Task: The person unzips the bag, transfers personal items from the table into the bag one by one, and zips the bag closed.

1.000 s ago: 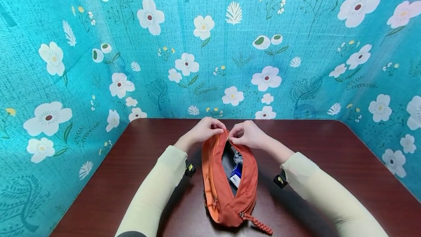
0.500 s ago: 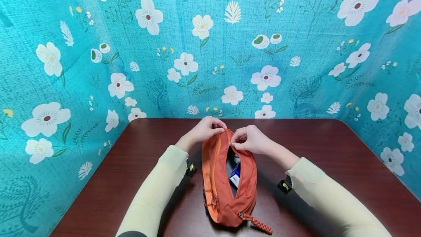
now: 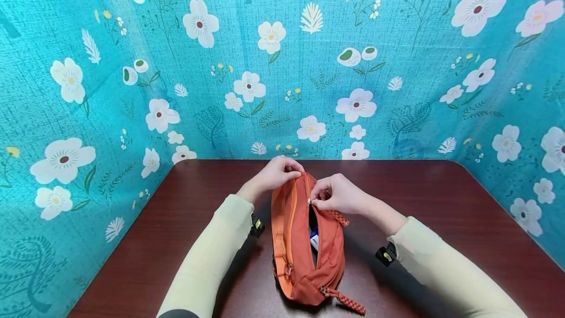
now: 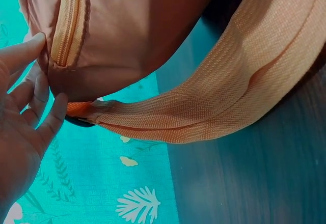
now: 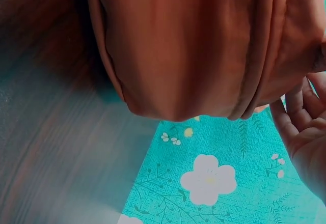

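An orange-red waist bag (image 3: 300,239) stands lengthwise on the table, its top zipper partly open. My left hand (image 3: 277,173) pinches the bag's far end between thumb and fingers; in the left wrist view that hand (image 4: 25,107) grips the corner beside the end of a side zipper (image 4: 69,25). With thumb and fingertips, my right hand (image 3: 337,194) pinches the zipper pull (image 3: 311,202) on the top opening. A braided cord (image 3: 339,217) hangs below that hand. Inside the opening shows part of a blue and white item (image 3: 314,239).
A dark red-brown table (image 3: 198,200) lies under the bag, backed by a teal flowered cloth (image 3: 265,87). A second braided cord (image 3: 348,302) hangs at the bag's near end. An orange webbing strap (image 4: 204,107) runs along its left side.
My right hand has moved toward me along the zipper, and the opening has narrowed. The grey item inside is now out of sight. My left hand has stayed at the far end.
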Demonstrator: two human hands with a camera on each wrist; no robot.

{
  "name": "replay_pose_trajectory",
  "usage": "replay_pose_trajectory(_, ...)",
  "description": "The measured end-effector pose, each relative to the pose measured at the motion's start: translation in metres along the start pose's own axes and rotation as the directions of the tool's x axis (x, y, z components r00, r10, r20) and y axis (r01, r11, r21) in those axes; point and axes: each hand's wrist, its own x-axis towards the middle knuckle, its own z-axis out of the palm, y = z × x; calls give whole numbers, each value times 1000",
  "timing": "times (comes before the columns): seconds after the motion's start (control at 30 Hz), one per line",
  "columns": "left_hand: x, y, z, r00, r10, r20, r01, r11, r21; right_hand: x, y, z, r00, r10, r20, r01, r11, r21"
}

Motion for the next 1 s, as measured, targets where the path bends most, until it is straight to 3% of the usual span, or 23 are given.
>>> replay_pose_trajectory(0.6, 2, 0, 1, 1000, -11, 14, 11, 1000, 16, -22, -4, 8, 1000, 7, 8, -8, 995, 97)
replay_pose_trajectory(1.0, 1, -4, 2, 999, -36, -3, 36, 999, 27, -37, -12, 15, 998, -56, 15, 52, 982, 182)
